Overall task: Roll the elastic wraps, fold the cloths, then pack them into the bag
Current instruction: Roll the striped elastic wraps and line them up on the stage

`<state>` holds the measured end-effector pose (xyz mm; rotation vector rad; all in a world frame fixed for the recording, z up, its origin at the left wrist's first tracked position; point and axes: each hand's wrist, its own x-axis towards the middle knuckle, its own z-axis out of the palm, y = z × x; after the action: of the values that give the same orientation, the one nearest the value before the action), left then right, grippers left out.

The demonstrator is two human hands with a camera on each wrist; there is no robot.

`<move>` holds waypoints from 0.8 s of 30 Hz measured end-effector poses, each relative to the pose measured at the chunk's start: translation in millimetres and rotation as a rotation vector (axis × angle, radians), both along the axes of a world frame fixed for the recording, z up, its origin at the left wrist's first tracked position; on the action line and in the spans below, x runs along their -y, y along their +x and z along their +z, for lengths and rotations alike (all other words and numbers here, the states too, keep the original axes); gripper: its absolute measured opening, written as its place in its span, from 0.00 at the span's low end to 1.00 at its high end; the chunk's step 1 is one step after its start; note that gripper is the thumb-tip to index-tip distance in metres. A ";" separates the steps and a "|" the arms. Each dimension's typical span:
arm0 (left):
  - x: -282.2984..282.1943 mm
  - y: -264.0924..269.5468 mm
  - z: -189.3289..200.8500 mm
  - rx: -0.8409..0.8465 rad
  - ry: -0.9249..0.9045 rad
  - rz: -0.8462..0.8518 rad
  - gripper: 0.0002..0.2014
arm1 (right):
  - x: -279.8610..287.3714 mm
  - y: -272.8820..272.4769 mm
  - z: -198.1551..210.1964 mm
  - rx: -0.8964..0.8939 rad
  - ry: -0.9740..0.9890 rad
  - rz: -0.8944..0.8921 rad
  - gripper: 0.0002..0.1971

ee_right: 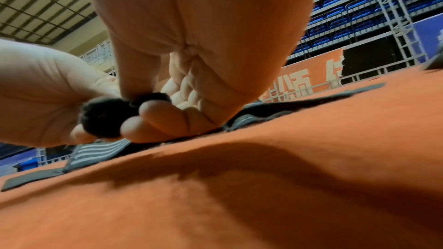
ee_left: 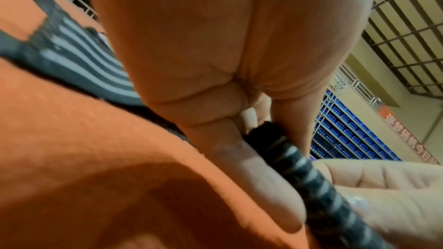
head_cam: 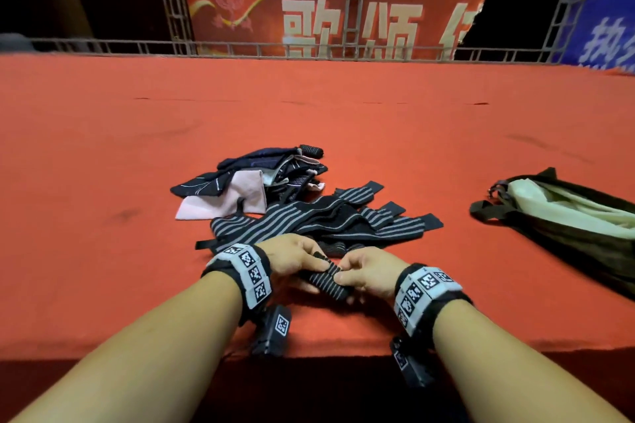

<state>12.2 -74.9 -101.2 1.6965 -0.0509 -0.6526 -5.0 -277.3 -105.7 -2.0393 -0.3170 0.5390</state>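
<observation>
Head view has both hands down by the table's (head_cam: 103,148) near edge. The left hand (head_cam: 292,256) and right hand (head_cam: 366,273) each pinch one striped elastic wrap (head_cam: 326,280), partly rolled. It looks light, soft and stretchy, so I'd guess it springs loose unless you hold the roll itself. Remaining wraps (head_cam: 326,216) sit just behind, and the bag (head_cam: 567,233) is at the right edge.

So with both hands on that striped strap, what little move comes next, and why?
Probably another turn of the roll toward the pile. Both the left hand and right hand pinch a partly rolled striped wrap, its loose tail apparently trailing into the unrolled wraps. The bag lies open to the right, so packing can wait.
</observation>
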 end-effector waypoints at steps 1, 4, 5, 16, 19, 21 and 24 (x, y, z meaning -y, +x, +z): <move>-8.8 -0.8 0.5 0.008 0.019 0.018 0.04 | -10.5 1.8 -0.8 0.016 -0.001 -0.007 0.05; -35.2 -1.0 0.3 0.027 0.023 0.146 0.05 | -43.4 5.9 -8.8 0.007 0.099 -0.092 0.06; -44.1 -1.8 -0.3 0.022 0.008 0.198 0.07 | -54.2 5.6 -12.0 -0.020 0.143 -0.119 0.06; -59.0 7.2 -14.8 0.228 0.274 0.102 0.18 | -45.3 29.2 -8.1 0.205 -0.309 -0.365 0.07; -49.3 16.5 -14.7 0.265 0.347 0.112 0.23 | -20.9 35.5 -1.8 0.224 -0.438 -0.483 0.04; -42.9 21.5 -14.4 0.276 0.336 0.158 0.19 | -11.8 38.4 -1.6 0.213 -0.498 -0.478 0.06; -37.2 27.1 -13.6 0.282 0.292 0.188 0.14 | -9.2 40.7 -1.1 0.209 -0.515 -0.411 0.10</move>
<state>39.4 -37.7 -114.8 2.0381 0.0054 -0.2862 35.7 -268.1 -106.8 -2.5772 0.1416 0.1555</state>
